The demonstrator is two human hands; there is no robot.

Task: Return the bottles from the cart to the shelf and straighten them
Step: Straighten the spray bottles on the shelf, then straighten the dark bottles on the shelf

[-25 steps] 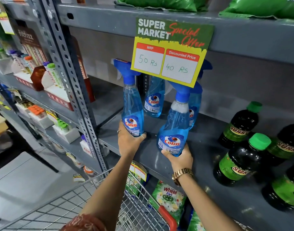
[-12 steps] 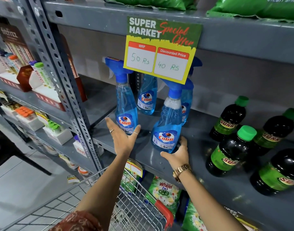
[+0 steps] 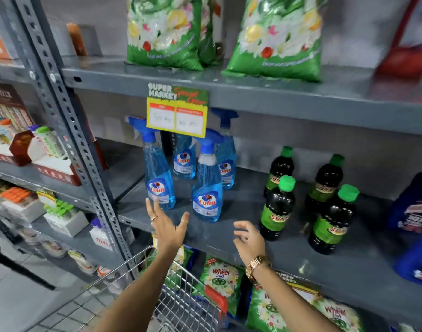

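Observation:
Several blue Colin spray bottles stand upright on the grey shelf (image 3: 241, 226): a front left bottle (image 3: 158, 178), a front right bottle (image 3: 207, 188) and two behind them (image 3: 184, 159). My left hand (image 3: 168, 226) is open with fingers spread, just below and in front of the front left bottle, touching nothing. Further right, my right hand (image 3: 249, 238), wearing a gold watch, is open too, a little right of the front right bottle and clear of it. The wire cart (image 3: 181, 305) with a red handle sits below my arms; no bottle shows inside it.
Dark bottles with green caps (image 3: 278, 207) stand to the right on the same shelf. A price sign (image 3: 177, 111) hangs from the shelf above, which holds green detergent bags (image 3: 162, 32). More green bags (image 3: 219, 276) lie on the shelf below. A grey upright post (image 3: 68, 130) stands left.
Both hands have let go of the two front spray bottles and drawn back towards me. The bottles stay upright on the shelf. The camera has tilted up and pulled back.

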